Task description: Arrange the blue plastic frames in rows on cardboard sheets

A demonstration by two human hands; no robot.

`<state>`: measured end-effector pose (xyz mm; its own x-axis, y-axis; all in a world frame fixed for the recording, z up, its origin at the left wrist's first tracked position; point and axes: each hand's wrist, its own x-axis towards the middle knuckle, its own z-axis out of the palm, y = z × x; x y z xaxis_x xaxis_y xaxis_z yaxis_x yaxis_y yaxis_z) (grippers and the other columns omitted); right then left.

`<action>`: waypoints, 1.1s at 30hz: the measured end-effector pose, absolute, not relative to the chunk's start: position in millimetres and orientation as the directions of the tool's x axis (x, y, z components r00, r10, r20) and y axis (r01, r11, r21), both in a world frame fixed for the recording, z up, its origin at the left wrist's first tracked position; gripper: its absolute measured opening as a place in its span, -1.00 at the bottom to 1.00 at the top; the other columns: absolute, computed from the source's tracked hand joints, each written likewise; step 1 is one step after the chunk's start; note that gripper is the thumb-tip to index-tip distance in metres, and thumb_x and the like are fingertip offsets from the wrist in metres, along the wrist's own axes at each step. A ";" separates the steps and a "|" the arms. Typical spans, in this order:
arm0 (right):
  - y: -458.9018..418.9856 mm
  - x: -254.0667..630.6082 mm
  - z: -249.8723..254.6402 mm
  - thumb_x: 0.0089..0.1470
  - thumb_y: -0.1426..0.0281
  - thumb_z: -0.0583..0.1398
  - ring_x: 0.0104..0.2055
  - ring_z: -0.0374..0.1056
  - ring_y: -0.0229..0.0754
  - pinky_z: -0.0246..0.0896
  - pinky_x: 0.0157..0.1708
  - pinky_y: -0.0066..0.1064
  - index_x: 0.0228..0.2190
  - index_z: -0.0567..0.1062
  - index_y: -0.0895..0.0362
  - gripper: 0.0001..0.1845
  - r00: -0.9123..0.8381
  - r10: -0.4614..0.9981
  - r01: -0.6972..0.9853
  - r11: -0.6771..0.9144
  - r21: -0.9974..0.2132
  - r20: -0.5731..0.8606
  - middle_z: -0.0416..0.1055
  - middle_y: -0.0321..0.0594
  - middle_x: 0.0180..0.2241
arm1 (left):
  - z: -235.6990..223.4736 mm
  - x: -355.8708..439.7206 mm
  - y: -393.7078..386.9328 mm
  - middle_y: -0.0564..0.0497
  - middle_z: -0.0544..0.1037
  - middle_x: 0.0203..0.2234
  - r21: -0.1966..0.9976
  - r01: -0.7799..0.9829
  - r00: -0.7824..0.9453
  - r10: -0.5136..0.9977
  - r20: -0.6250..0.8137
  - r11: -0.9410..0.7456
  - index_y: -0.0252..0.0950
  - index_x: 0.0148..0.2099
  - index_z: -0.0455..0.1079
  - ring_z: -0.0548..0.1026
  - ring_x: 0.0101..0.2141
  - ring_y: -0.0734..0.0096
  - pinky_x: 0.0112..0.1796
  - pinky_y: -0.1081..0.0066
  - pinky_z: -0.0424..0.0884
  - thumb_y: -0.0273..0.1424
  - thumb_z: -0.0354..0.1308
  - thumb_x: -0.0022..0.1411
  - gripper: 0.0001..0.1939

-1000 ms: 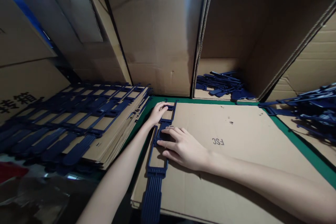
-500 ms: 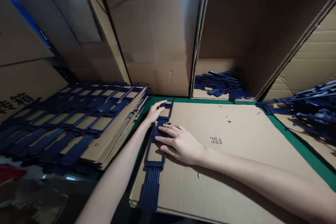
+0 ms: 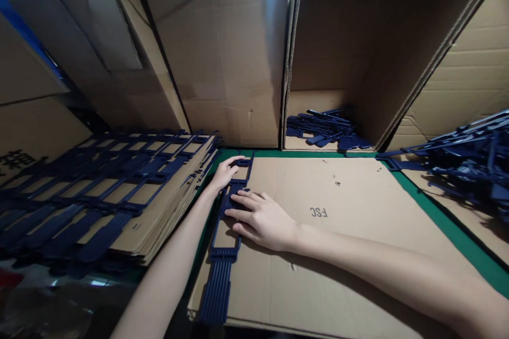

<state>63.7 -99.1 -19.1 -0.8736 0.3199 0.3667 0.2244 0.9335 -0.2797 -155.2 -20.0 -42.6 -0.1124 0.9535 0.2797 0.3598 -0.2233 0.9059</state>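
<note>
Two navy plastic pieces, each an open frame with a ribbed tab, lie end to end along the left edge of a cardboard sheet point(image 3: 350, 254). My left hand point(image 3: 225, 174) is at the far frame point(image 3: 242, 172), fingers stretched over its left side towards the far bar. My right hand point(image 3: 264, 221) lies palm down with its fingers spread. Its fingertips touch the far side of the near frame point(image 3: 225, 255) and the ribbed tab beside it, hiding part of both. The near ribbed tab point(image 3: 217, 288) reaches the sheet's front edge.
A stack of cardboard sheets point(image 3: 153, 233) with navy frames in rows stands left. A tall open carton point(image 3: 326, 96) behind holds a loose heap of navy pieces point(image 3: 326, 130). Another navy pile point(image 3: 473, 169) lies right. Green tabletop point(image 3: 437, 217) shows around the sheet.
The navy pieces have slid slightly away from me along the sheet, mostly in the first half second. Both hands stay at them. The view has shifted a little to the right.
</note>
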 end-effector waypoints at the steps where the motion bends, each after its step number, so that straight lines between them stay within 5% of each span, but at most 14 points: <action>1: -97.4 63.0 -16.8 0.25 0.13 -0.04 0.25 0.06 0.04 0.07 0.10 -0.10 0.07 0.40 0.06 -0.51 -0.874 0.306 0.206 0.937 -0.282 0.378 0.18 -0.04 0.21 | -42.7 -155.3 -19.8 -0.09 0.51 -0.04 0.904 0.364 -0.111 0.953 0.282 -0.225 -0.33 -0.04 0.45 0.42 0.03 0.17 0.11 0.19 0.24 -0.43 0.05 -0.06 -0.53; 6: -37.1 72.2 5.9 0.24 0.16 0.00 0.07 0.29 -0.15 0.16 0.05 -0.23 -0.04 0.47 0.07 -0.59 -0.802 0.261 0.037 0.919 -0.392 0.537 0.40 -0.15 0.03 | -42.3 -155.1 -18.5 -0.07 0.53 -0.07 0.892 0.383 -0.101 0.950 0.297 -0.238 -0.32 -0.07 0.45 0.42 0.02 0.18 0.11 0.20 0.24 -0.42 0.03 -0.06 -0.55; 11: 79.4 145.0 8.3 0.14 0.32 0.07 -0.07 0.38 -0.11 0.24 -0.03 -0.24 -0.15 0.52 0.16 -0.67 -0.196 0.797 0.502 0.582 -0.640 0.571 0.49 -0.09 -0.11 | -38.1 -155.1 -19.3 -0.04 0.54 -0.07 0.881 0.409 -0.104 0.947 0.305 -0.239 -0.29 -0.10 0.46 0.42 0.02 0.17 0.11 0.20 0.23 -0.41 0.03 -0.06 -0.57; 13: 111.1 187.9 5.3 0.03 0.35 0.14 -0.07 0.38 -0.07 0.24 -0.03 -0.24 -0.14 0.51 0.20 -0.65 0.013 0.891 0.685 0.322 -0.654 0.453 0.49 -0.05 -0.11 | -36.5 -155.5 -19.3 -0.03 0.53 -0.07 0.876 0.419 -0.110 0.944 0.310 -0.239 -0.28 -0.11 0.46 0.40 0.04 0.15 0.13 0.21 0.21 -0.40 0.04 -0.06 -0.58; 16: 130.6 249.4 11.9 -0.01 0.37 0.15 -0.12 0.40 -0.02 0.26 -0.08 -0.20 -0.14 0.51 0.28 -0.62 0.152 0.896 0.741 0.176 -0.648 0.418 0.49 0.04 -0.15 | -35.5 -155.6 -18.4 -0.04 0.54 -0.08 0.875 0.426 -0.116 0.945 0.307 -0.232 -0.28 -0.11 0.45 0.41 0.03 0.13 0.12 0.18 0.22 -0.36 0.04 -0.07 -0.58; 22: 122.4 350.8 49.1 0.04 0.23 0.18 -0.26 0.40 -0.14 0.20 -0.22 -0.34 -0.18 0.52 0.18 -0.64 -0.121 0.957 0.951 0.188 -0.246 0.264 0.51 -0.10 -0.25 | -35.5 -152.6 -16.3 -0.05 0.54 -0.09 0.882 0.413 -0.122 0.946 0.299 -0.225 -0.28 -0.14 0.46 0.41 0.02 0.10 0.10 0.19 0.24 -0.35 0.07 -0.10 -0.60; 26: 114.9 403.9 55.7 -0.22 0.31 0.38 -0.28 0.37 -0.11 0.15 -0.26 -0.34 -0.21 0.54 0.24 -0.53 -0.122 0.985 0.990 0.130 -0.059 0.124 0.51 0.02 -0.24 | -35.4 -151.0 -15.0 -0.06 0.54 -0.09 0.885 0.413 -0.136 0.947 0.291 -0.213 -0.28 -0.14 0.45 0.42 0.02 0.09 0.09 0.18 0.26 -0.33 0.07 -0.10 -0.58; 33: 131.0 430.5 34.9 -0.11 0.41 0.33 -0.09 0.33 -0.03 0.13 -0.19 -0.27 -0.05 0.44 0.24 -0.47 -0.114 0.988 0.969 0.086 0.234 0.108 0.38 0.14 -0.03 | -32.2 -149.2 -16.1 -0.04 0.54 -0.07 0.889 0.419 -0.153 0.951 0.268 -0.183 -0.25 -0.13 0.45 0.41 0.03 0.09 0.12 0.17 0.21 -0.31 0.08 -0.09 -0.59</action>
